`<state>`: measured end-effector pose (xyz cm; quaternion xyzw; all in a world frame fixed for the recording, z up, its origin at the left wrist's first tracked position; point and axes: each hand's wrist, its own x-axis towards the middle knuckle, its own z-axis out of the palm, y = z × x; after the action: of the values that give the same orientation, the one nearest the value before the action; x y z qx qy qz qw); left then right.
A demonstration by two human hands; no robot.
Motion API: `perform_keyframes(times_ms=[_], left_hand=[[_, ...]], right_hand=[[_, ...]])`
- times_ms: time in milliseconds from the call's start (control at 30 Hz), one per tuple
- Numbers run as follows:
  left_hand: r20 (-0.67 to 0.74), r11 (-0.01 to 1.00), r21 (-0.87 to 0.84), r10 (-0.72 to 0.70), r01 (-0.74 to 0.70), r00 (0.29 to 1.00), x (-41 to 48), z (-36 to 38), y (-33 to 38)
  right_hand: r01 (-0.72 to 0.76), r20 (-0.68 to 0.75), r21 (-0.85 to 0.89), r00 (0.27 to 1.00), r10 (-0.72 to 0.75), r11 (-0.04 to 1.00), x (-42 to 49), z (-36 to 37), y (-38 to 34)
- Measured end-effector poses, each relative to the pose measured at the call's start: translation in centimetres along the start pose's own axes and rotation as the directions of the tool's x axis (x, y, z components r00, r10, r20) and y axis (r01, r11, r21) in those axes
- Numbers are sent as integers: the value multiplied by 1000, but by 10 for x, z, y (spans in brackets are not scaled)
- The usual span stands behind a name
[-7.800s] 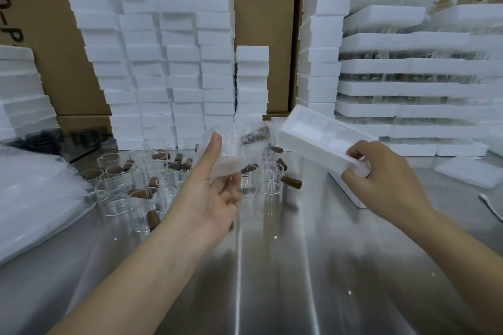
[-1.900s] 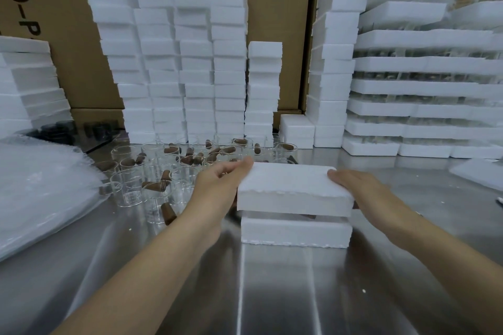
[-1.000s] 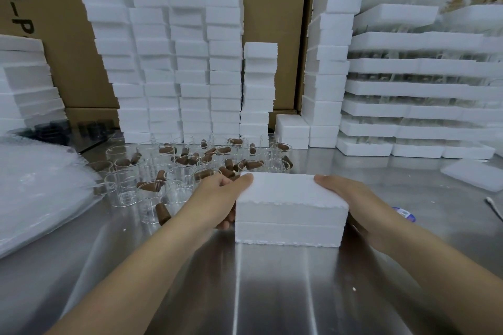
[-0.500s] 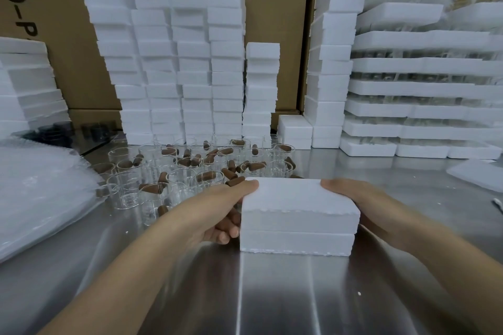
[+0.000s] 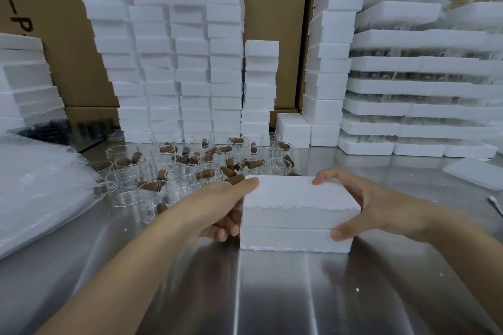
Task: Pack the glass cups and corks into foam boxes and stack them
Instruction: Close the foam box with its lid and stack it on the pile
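A closed white foam box (image 5: pixel 296 215), lid on base, sits on the steel table (image 5: pixel 272 294) in front of me. My left hand (image 5: pixel 223 207) grips its left end, thumb along the top edge and fingers curled at the side. My right hand (image 5: pixel 362 204) grips the right end, fingers on the lid and thumb on the front corner. Behind the box stand several clear glass cups (image 5: pixel 152 193) with brown corks (image 5: pixel 234 178) scattered in and among them.
Tall stacks of closed foam boxes (image 5: pixel 174 62) line the back against cardboard cartons. Foam trays (image 5: pixel 424 90) with glassware are stacked at the right. A heap of bubble wrap (image 5: pixel 40 193) lies at the left. A loose foam lid (image 5: pixel 476 174) rests at the far right.
The lid came down onto the base and the box is closed. Both hands shifted from the lid's top to gripping the box ends, and my right thumb now wraps the front corner.
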<state>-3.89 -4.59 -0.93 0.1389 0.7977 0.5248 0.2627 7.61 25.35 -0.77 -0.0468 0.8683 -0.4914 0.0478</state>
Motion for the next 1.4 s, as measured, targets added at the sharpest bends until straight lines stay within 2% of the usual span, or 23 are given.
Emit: perform_keyframes(times_ms=[167,267,400,500,767,867,933,1033,1100,1167,1267,1333,1400], left_hand=[[195,996,20,-92,90,976,-10,-16,-2],[265,996,-53,-60,76,962,-11,-17,0],[114,951,-310,27,10,993,-5,-14,4],[76,909,-417,21,13,997,-3,-17,6],[141,892,-449,9,56,990,-1,-21,-1],[140,884,-466,29,40,990,1,-16,-2],[105,833,-553,50,16,993,3,-10,-1],[-96,749,-648,99,-138,990,3,7,0],[-206,781,-558,196,-280,959,4,23,-1],[-198,847,-379,320,-373,927,7,41,-4],[-77,885,-140,437,-443,896,18,58,-8],[-19,884,-79,460,-460,888,22,59,-9],[-28,889,-80,450,-451,893,25,56,-8]], right_hand=[[25,51,46,998,-27,999,-8,-11,-3],[71,12,39,997,-72,997,-10,-12,-10],[191,-143,58,973,-181,980,-8,-11,-23],[201,-119,63,974,-192,978,-8,-10,-29],[149,-136,32,980,-144,988,-6,-6,-24],[143,-203,16,970,-137,990,-10,-10,-26],[141,-270,17,954,-131,990,-13,-16,-25],[143,-480,74,873,-91,987,-9,-32,-20],[199,-645,197,763,-26,960,9,-42,-18],[195,-768,218,639,45,956,40,-49,-20],[78,-859,84,511,33,993,96,-50,-23],[2,-898,-19,440,-18,1000,132,-51,-24],[-74,-915,-77,402,-41,994,165,-51,-25]])
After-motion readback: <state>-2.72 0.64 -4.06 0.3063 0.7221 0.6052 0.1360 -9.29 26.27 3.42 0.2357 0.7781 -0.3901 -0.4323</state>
